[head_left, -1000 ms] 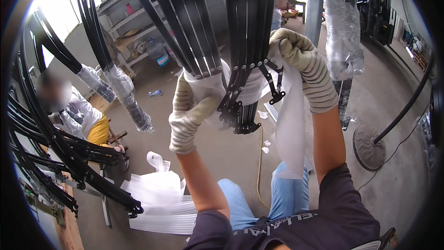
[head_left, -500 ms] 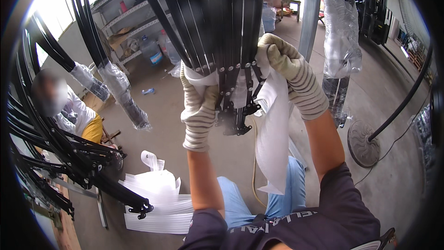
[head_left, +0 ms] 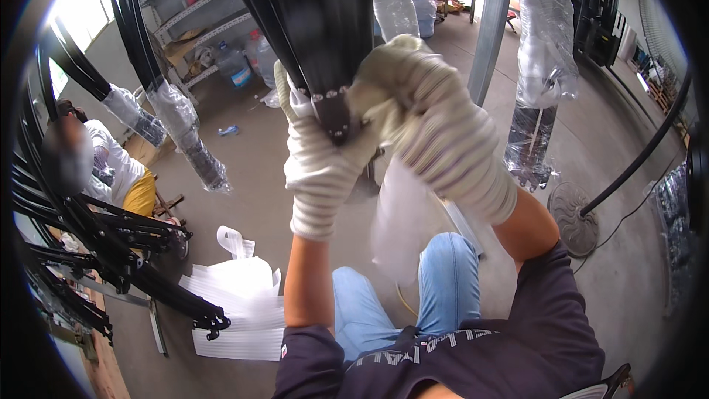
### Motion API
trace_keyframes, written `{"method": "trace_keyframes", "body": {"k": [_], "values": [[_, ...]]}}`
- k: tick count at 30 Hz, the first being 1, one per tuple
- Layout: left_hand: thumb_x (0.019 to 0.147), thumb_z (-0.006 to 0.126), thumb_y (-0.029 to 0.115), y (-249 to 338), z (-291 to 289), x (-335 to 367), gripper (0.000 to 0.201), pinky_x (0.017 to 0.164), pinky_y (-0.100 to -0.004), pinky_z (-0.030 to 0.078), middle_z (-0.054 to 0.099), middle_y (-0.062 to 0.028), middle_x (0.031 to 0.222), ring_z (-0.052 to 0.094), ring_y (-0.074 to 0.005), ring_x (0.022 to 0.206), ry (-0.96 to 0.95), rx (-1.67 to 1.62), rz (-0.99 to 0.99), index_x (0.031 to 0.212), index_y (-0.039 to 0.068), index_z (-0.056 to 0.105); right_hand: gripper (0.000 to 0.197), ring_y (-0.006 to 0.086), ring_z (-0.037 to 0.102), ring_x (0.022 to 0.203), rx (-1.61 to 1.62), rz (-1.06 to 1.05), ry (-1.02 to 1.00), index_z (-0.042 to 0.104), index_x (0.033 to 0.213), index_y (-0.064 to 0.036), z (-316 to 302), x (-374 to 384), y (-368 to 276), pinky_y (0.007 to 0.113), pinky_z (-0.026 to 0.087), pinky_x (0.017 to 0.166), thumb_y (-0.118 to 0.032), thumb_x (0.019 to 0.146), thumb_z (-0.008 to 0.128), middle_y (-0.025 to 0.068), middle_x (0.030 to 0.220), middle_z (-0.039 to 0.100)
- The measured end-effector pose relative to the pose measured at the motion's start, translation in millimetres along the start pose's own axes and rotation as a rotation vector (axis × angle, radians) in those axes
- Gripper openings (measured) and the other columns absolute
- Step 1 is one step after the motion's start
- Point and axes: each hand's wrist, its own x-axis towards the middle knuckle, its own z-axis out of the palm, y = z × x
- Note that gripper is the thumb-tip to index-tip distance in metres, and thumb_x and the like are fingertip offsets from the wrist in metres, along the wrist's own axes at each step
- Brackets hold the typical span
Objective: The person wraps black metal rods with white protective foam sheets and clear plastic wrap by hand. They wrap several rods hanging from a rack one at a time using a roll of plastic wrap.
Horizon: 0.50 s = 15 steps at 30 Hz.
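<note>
A bundle of long black metal bars [head_left: 314,22] hangs in front of me, its riveted lower end between my hands. My left hand [head_left: 319,166], in a striped knit glove, wraps round that end from the left, pressing a bit of white foam sheet against it. My right hand [head_left: 443,133], gloved alike and slightly blurred, is closed at the bundle's right side, gripping the foam sheet. The loose part of the foam sheet [head_left: 402,222] hangs below it toward my knees. My fingers hide most of the bundle's tip.
A stack of white foam sheets [head_left: 236,310] lies on the floor at left. Black bar assemblies [head_left: 111,251] hang at far left, near a seated person [head_left: 122,159]. Plastic-wrapped bundles [head_left: 181,129] hang around. A grey metal post [head_left: 491,29] and round stand base [head_left: 572,218] are at right.
My right hand has swung left across the bundle's front, drawing the foam sheet around it. The bundle's lower bars look gathered closer together. My left hand has closed in on its end.
</note>
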Motion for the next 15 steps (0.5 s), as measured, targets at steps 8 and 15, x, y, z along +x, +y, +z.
{"method": "trace_keyframes", "body": {"k": [8, 15], "values": [[0.071, 0.064, 0.005, -18, 29, 0, 0.087, 0.075, -0.0262, 0.046, 0.052, -0.0112, 0.103, 0.055, -0.0163, 0.088, 0.109, -0.086, 0.118, 0.136, 0.007, 0.008, 0.013, 0.0121, 0.06, 0.072, 0.494, 0.559, -0.324, 0.054, 0.094, 0.0018, 45, 30, -34, 0.021, 0.049, 0.069, -0.006, 0.083, 0.053, 0.0057, 0.079, 0.061], [0.071, 0.063, 0.001, -22, 26, 1, 0.087, 0.072, -0.0265, 0.047, 0.055, -0.0109, 0.099, 0.057, -0.0168, 0.083, 0.163, -0.003, 0.252, 0.137, 0.008, 0.007, 0.032, 0.017, 0.055, 0.092, 0.494, 0.102, 0.138, 0.048, 0.108, 0.0026, 60, -35, -36, 0.032, 0.04, 0.087, -0.015, 0.082, 0.055, 0.0087, 0.091, 0.057]]}}
